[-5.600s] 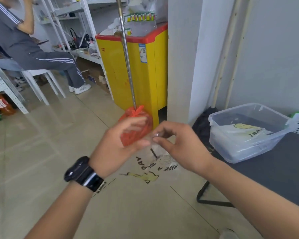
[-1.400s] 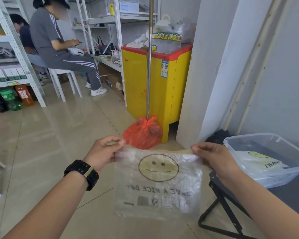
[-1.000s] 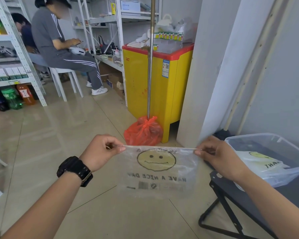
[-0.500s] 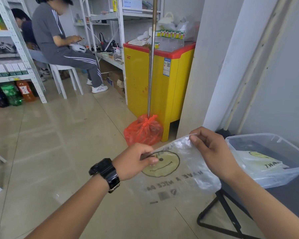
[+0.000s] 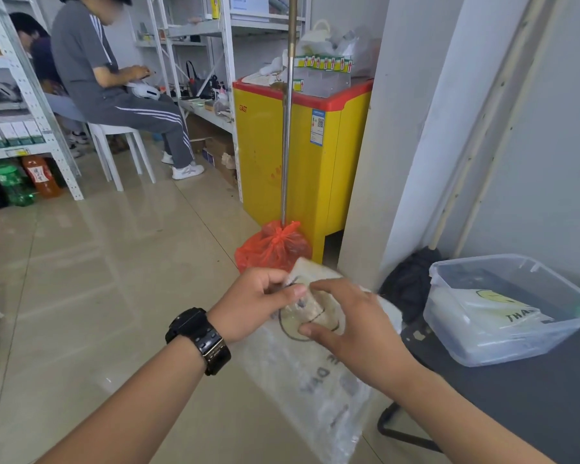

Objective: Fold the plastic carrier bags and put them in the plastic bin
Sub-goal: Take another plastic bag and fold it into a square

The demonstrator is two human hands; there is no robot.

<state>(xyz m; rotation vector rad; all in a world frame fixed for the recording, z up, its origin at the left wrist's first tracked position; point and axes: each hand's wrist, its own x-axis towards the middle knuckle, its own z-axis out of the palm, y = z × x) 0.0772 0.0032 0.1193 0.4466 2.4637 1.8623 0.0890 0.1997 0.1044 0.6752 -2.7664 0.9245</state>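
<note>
Both forearms out front, hands nearly touching in mid-air. My left hand pinches the top of the clear smiley carrier bag, fingers curled. My right hand pinches it thumb to forefinger, I think; the plastic blurs there. The bag hangs over the floor, left of the plastic bin.

The plastic bin stands open-topped; a pillar rises just left.

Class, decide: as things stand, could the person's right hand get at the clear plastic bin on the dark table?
Probably yes. The clear plastic bin sits lidless just right of the right hand, nothing between them, though that hand grips the transparent smiley-face carrier bag.
</note>
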